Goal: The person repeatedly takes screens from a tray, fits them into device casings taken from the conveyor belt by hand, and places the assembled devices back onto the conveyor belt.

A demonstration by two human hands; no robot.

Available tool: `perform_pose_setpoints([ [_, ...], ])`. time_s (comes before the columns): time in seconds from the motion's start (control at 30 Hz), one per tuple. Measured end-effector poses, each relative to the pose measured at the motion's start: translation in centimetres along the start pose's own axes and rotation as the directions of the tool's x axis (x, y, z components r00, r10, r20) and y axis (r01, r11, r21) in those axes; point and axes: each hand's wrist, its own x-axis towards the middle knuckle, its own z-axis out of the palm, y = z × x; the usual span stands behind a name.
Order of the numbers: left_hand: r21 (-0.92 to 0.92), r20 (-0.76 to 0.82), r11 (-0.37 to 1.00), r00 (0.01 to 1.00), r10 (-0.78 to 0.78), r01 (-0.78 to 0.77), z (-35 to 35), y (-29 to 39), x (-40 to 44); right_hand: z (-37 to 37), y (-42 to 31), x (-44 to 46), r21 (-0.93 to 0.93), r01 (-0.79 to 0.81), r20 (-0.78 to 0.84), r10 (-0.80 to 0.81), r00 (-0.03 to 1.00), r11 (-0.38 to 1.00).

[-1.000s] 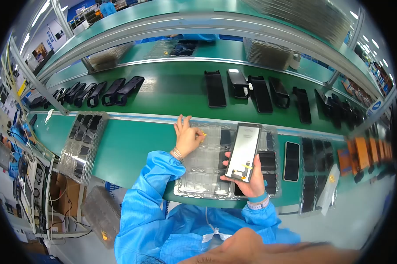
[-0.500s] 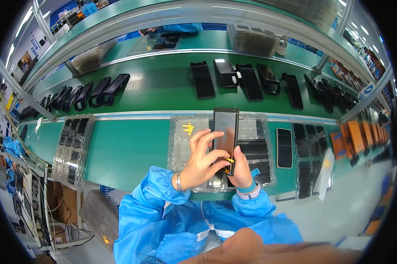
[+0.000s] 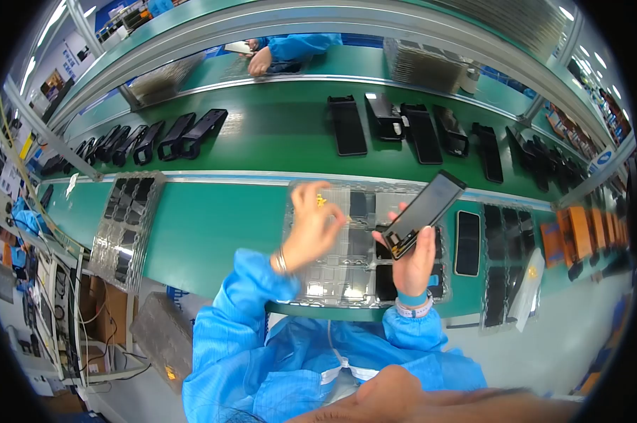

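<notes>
Our right hand (image 3: 415, 264) grips a screen (image 3: 428, 204); our left hand (image 3: 310, 229) hangs curled over a plastic tray (image 3: 336, 276) near yellow tabs (image 3: 321, 201) (whether pinching one, we cannot tell).

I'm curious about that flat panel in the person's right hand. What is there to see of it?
The flat panel is a thin rectangle with a smooth grey face, slightly glossy like glass, and a dark border. Small gold and black parts show at its lower end; their detail is too small to read. It slants, upper end toward the right, above the clear plastic tray. The right hand grips its lower part; the left hand is apart from it.
</notes>
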Motion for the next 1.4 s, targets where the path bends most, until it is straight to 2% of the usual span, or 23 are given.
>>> perform_pose_setpoints([
  [0.13, 0.252, 0.152, 0.938, 0.947, -0.282, 0.239, 3.1, -9.0, 0.3, 0.6, -0.8, -0.3, 0.058, 0.025, 0.107, -0.031, 0.994, 0.998],
  [0.23, 0.431, 0.023, 0.874, 0.965, -0.262, 0.226, 0.9, -6.8, 2.0, 0.5, -0.9, -0.4, 0.024, 0.002, 0.143, -0.005, 0.99, 1.0],
  [0.33, 0.236, -0.134, 0.955, 0.979, -0.153, 0.181, 0.2, -12.0, 2.6, -0.1, -0.9, -0.1, 0.069, 0.023, 0.202, -0.037, 0.979, 0.997],
  [0.4, 0.333, -0.335, 0.867, 0.906, -0.26, 0.372, -1.0, -18.3, 2.5, -1.0, -0.7, -0.2, 0.103, 0.066, 0.237, -0.089, 0.967, 0.993],
  [0.43, 0.345, -0.39, 0.791, 0.844, -0.368, 0.505, -2.3, -21.8, 2.1, -1.5, -0.7, -0.1, 0.046, 0.117, 0.26, -0.125, 0.958, 0.992],
  [0.5, 0.368, -0.562, 0.6, 0.684, -0.465, 0.711, -5.3, -27.6, 1.5, -2.0, -1.2, -0.2, 0.025, 0.157, 0.259, -0.158, 0.953, 0.987],
  [0.57, 0.328, -0.703, 0.391, 0.498, -0.508, 0.86, -7.7, -33.4, 1.0, -2.5, -1.2, -0.3, 0.106, 0.113, 0.278, -0.138, 0.951, 0.988],
  [0.63, 0.366, -0.678, 0.301, 0.474, -0.561, 0.881, -10.1, -34.8, 0.7, -2.8, -1.0, -0.5, 0.247, 0.008, 0.281, -0.08, 0.956, 0.969],
  [0.67, 0.359, -0.662, 0.288, 0.46, -0.592, 0.888, -10.5, -35.2, 0.4, -2.8, -0.6, -0.4, 0.237, 0.052, 0.299, -0.124, 0.946, 0.97],
  [0.73, 0.343, -0.623, 0.269, 0.432, -0.652, 0.9, -11.5, -33.9, 0.4, -2.2, -1.1, -0.4, 0.353, -0.115, 0.372, -0.026, 0.928, 0.928],
  [0.77, 0.332, -0.571, 0.302, 0.445, -0.69, 0.894, -11.8, -34.1, 0.4, -2.0, -1.4, -0.4, 0.402, -0.199, 0.41, 0.018, 0.912, 0.894],
  [0.83, 0.311, -0.455, 0.361, 0.471, -0.756, 0.879, -12.5, -34.3, -0.1, -2.1, -1.6, -0.4, 0.288, -0.216, 0.362, 0.103, 0.926, 0.933],
  [0.9, 0.23, -0.57, 0.54, 0.562, -0.6, 0.81, -11.1, -32.8, -0.7, -1.7, -1.2, -0.4, 0.212, -0.25, 0.326, 0.173, 0.929, 0.945],
  [0.97, 0.13, -0.649, 0.722, 0.608, -0.456, 0.68, -10.4, -30.3, -0.2, -0.2, -0.7, -0.5, 0.157, -0.143, 0.275, 0.096, 0.957, 0.977],
  [1.0, 0.158, -0.706, 0.78, 0.622, -0.339, 0.605, -10.2, -28.2, 0.6, 0.2, -0.6, -0.4, 0.147, -0.129, 0.292, 0.082, 0.953, 0.981],
  [1.07, -0.246, -0.734, 0.929, 0.574, -0.364, 0.275, -10.5, -23.4, 2.7, 0.4, -0.4, -0.4, 0.198, -0.125, 0.341, 0.051, 0.939, 0.972],
  [1.1, -0.426, -0.737, 0.902, 0.551, -0.391, 0.069, -10.7, -20.8, 3.8, 0.6, -0.1, -0.5, 0.161, -0.08, 0.326, 0.024, 0.945, 0.984],
  [1.13, -0.597, -0.709, 0.798, 0.52, -0.476, -0.083, -10.9, -17.7, 4.8, 0.9, 0.2, -0.6, 0.121, -0.035, 0.314, -0.004, 0.95, 0.992],
  [1.2, -0.841, -0.541, 0.431, 0.528, -0.655, -0.327, -11.3, -13.1, 5.3, 1.4, 0.8, -1.0, 0.081, 0.031, 0.301, -0.055, 0.952, 0.996],
  [1.23, -0.876, -0.479, 0.331, 0.54, -0.692, -0.352, -11.1, -12.6, 5.5, 1.6, 1.1, -1.1, 0.045, 0.071, 0.297, -0.081, 0.951, 0.996],
  [1.3, -0.958, -0.128, -0.09, 0.688, -0.715, -0.272, -10.7, -9.4, 4.7, 1.9, 1.8, -1.4, -0.005, 0.143, 0.249, -0.137, 0.959, 0.99],
  [1.37, -0.981, -0.06, -0.095, 0.728, -0.683, -0.17, -9.6, -6.3, 4.7, 3.0, 2.0, -1.8, -0.052, 0.196, 0.182, -0.184, 0.966, 0.979],
  [1.4, -0.977, -0.001, -0.162, 0.755, -0.655, -0.141, -8.8, -5.5, 4.7, 3.6, 2.1, -1.9, -0.082, 0.223, 0.158, -0.209, 0.965, 0.971],
])
